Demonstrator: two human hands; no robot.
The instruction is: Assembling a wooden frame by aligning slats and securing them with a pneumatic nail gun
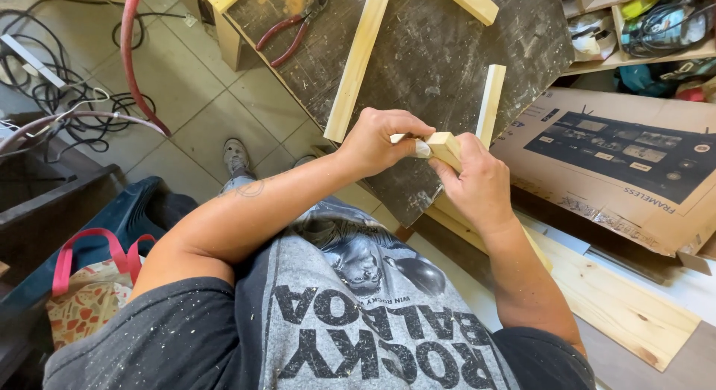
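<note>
Together, left hand (384, 142) and right hand (477, 183) grip a small wooden block (444, 146).

The small block (445, 145) between the fingers is pale, raw, matt wood. Beyond it, the table (440, 54) is dark, rough board speckled with dust. On the table lie smooth light wooden battens (358, 62) and pliers (292, 28) with glossy red plastic grips. Right of the table leans a matt cardboard box (619, 166).

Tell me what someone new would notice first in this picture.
At centre, the left hand and right hand grip a small wooden block over a dark, dusty worktable. Pale wood strips lie on it, with red-handled pliers at its far corner.
</note>
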